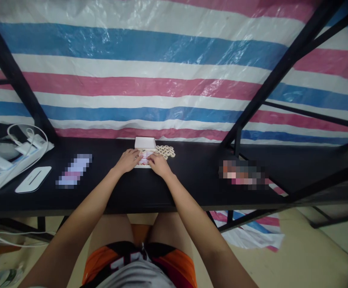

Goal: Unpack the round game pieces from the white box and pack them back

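Note:
My left hand (129, 160) and my right hand (159, 164) rest side by side on a small pale board or tray (143, 158) with a pink pattern, lying on the black table (150, 188). The left hand's fingers lie curled over its left edge; the right hand's fingertips press together near its middle, on something too small to name. Behind the board stands a small white box (145, 142). A heap of several round beige discs (165, 151) lies just right of the box, close to my right hand.
At the left edge lie white power strips and cables (12, 156) and a flat white device (33, 179). Blurred patches sit left (73, 171) and right (243, 174) on the table. Black frame bars (270, 80) rise at both sides before a striped tarp.

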`<state>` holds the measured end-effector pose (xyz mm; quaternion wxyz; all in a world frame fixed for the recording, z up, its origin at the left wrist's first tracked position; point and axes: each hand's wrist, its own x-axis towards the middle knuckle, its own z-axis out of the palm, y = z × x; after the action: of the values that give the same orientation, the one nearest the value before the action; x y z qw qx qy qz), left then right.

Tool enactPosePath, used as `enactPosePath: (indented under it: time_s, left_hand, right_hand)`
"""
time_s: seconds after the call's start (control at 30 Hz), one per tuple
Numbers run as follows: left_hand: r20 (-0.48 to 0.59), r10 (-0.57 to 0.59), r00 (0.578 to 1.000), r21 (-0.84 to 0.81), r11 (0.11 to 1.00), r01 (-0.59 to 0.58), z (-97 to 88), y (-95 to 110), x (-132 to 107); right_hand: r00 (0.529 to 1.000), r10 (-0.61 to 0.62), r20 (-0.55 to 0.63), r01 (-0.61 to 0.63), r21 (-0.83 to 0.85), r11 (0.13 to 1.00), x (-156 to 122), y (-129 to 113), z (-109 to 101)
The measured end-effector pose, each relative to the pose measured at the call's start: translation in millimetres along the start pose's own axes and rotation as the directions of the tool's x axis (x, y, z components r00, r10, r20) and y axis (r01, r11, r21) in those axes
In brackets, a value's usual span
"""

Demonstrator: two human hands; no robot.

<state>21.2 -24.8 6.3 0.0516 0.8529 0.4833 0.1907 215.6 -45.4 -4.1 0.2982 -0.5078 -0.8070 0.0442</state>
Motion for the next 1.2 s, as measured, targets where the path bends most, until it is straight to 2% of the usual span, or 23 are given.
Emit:
enactPosePath:
  time_s: [0.23,0.63,0.77,0.93,1.07,1.13,1.2]
  left_hand:
    - [0.016,0.011,1.0,0.05,0.999,-0.012,-4.5,13,-13]
    - [-0.055,-0.061,0.997,0.064,0.996,0.065,7.8,16,-12]
    - [-0.051,-0.026,0.998,0.062,0.998,0.029,4.9,15,-12]
    - [0.009,0.049,0.999,-0.053,0.997,-0.049,4.9,20,-14]
    - [0.036,0.137,0.99,-0.174,0.976,-0.128,5.6,22,-16]
    - [0.004,0.133,0.991,-0.22,0.967,-0.129,1.3,22,-16]
    - [-0.096,0.058,0.994,-0.267,0.96,-0.082,-6.1,21,-15]
  right_hand:
    - [1.0,0.021,-0.007,-0.021,0.033,0.999,-1,3,-1]
    - [0.999,0.042,-0.01,-0.042,0.019,0.999,-1,3,-2]
    - [0.999,0.039,-0.009,-0.039,0.018,0.999,-1,4,0]
    - [0.999,0.022,-0.028,-0.022,0.0,1.0,-2,2,-2]
    - [0.999,-0.042,0.016,0.042,0.001,0.999,-3,-2,-6]
    - [0.996,-0.077,0.037,0.076,0.018,0.997,-3,-3,-7]
    - [0.995,-0.09,0.044,0.089,0.037,0.995,-3,-5,-8]
